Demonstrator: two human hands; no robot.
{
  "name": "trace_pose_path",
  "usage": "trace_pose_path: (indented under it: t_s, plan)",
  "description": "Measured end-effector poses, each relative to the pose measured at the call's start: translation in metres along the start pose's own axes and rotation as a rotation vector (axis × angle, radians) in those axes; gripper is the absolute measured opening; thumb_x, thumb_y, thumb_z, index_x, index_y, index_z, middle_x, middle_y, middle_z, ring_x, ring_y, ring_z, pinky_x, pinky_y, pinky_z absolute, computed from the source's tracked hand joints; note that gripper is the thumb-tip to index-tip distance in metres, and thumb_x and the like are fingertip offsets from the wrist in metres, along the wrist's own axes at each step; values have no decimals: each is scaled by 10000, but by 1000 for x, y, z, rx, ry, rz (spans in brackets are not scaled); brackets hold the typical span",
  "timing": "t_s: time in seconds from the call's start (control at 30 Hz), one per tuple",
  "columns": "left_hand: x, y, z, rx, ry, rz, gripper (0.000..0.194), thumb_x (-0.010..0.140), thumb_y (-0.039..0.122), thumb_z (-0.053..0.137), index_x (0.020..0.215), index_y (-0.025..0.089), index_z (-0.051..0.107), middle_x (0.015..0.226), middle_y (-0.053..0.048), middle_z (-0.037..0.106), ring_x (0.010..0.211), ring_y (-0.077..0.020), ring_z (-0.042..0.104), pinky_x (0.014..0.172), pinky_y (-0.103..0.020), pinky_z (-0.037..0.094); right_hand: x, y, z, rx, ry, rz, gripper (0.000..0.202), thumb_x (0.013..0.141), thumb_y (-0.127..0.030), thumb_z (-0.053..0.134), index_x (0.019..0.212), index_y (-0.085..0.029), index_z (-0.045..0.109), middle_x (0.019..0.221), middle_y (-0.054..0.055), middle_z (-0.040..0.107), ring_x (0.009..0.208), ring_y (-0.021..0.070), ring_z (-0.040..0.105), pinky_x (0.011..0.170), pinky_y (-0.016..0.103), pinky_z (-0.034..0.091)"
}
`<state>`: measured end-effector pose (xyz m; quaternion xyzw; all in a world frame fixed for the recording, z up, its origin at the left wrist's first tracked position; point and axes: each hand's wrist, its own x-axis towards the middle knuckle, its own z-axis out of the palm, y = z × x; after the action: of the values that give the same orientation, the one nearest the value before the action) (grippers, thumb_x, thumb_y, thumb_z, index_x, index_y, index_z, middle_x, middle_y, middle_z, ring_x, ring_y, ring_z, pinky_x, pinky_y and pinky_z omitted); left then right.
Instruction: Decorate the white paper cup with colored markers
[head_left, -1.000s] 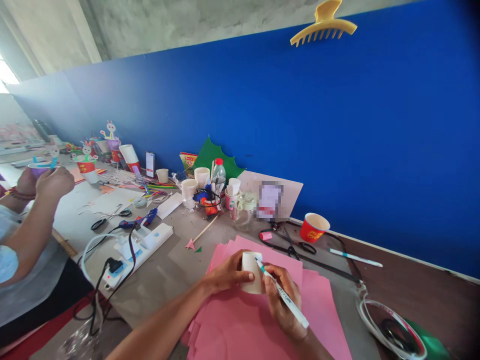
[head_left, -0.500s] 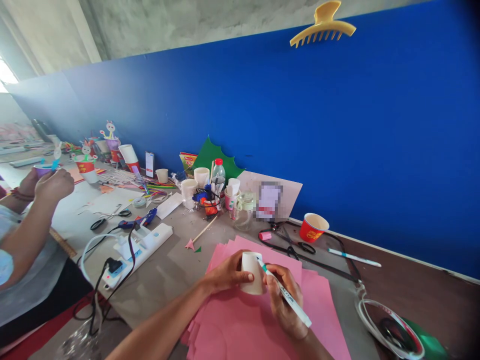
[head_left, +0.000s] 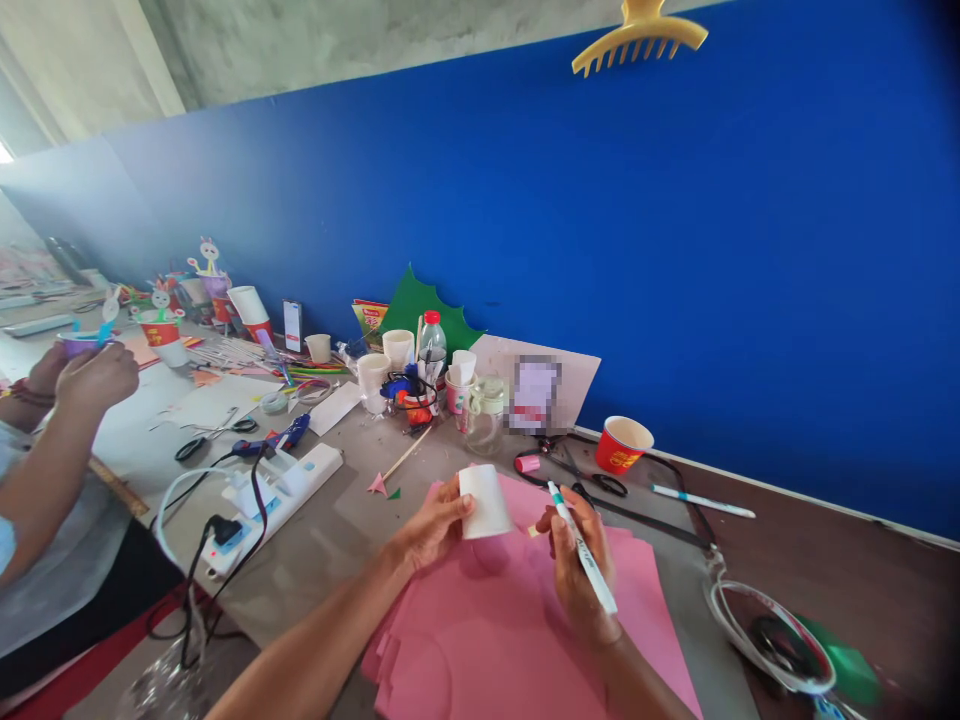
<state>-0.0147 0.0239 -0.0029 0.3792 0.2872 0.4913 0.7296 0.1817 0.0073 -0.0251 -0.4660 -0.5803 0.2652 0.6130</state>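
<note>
A white paper cup (head_left: 487, 503) is gripped from its left side by my left hand (head_left: 436, 522), tilted above the pink paper sheets (head_left: 495, 640). My right hand (head_left: 581, 565) holds a white marker (head_left: 586, 560) with a teal band, its tip end pointing up and apart from the cup. A small pale piece (head_left: 533, 531) shows at the fingers of my right hand; what it is I cannot make out.
A red paper cup (head_left: 625, 445), scissors (head_left: 609, 484) and another marker (head_left: 703, 501) lie beyond the sheets. A glass jar (head_left: 486, 415) stands behind. At left are a power strip (head_left: 281, 505) and another person's hands (head_left: 97, 375).
The cup in my left hand has risen and tilted. My right hand has drawn the marker away from the cup to the right. The view has shifted slightly.
</note>
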Motion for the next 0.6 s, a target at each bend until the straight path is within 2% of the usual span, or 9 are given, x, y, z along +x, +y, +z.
trace_pose_path:
  t_s: [0.13, 0.2, 0.37, 0.5, 0.6]
  plan:
    - [-1, 3, -2, 2, -7, -3, 658, 606, 480, 864, 1126, 133, 658, 940, -110, 699, 836, -214, 640, 727, -294, 454, 3, 5, -2, 36, 39, 36, 292, 949, -409, 511, 1154, -203, 542, 661, -20, 603, 644, 171, 621, 624, 299, 506]
    - [-2, 2, 0, 43, -34, -22, 673, 602, 454, 871, 1159, 148, 648, 915, -85, 688, 801, -194, 626, 694, -280, 448, 4, 2, -3, 60, 25, 14, 262, 940, -398, 529, 1127, -215, 546, 718, -5, 622, 641, 165, 621, 614, 298, 513]
    - [-3, -2, 4, 175, -49, -36, 701, 604, 429, 867, 1210, 177, 621, 891, -40, 653, 799, -169, 579, 667, -250, 418, 9, -16, -8, 53, -61, -184, 209, 928, -341, 556, 1084, -234, 644, 948, 67, 643, 816, 199, 642, 690, 337, 546]
    - [-1, -4, 2, 299, -82, -23, 693, 610, 429, 862, 1206, 181, 611, 966, -47, 646, 893, -192, 568, 704, -247, 413, 6, -24, -10, 74, -145, -228, 236, 965, -325, 493, 1093, -236, 670, 852, 48, 671, 793, 199, 656, 743, 356, 550]
    - [0, -6, 1, 331, -133, -9, 661, 660, 434, 829, 1229, 204, 583, 1019, -52, 653, 928, -208, 583, 730, -262, 425, -2, -24, -8, 57, -170, -186, 202, 957, -319, 512, 1069, -226, 652, 786, 37, 669, 820, 213, 682, 757, 351, 556]
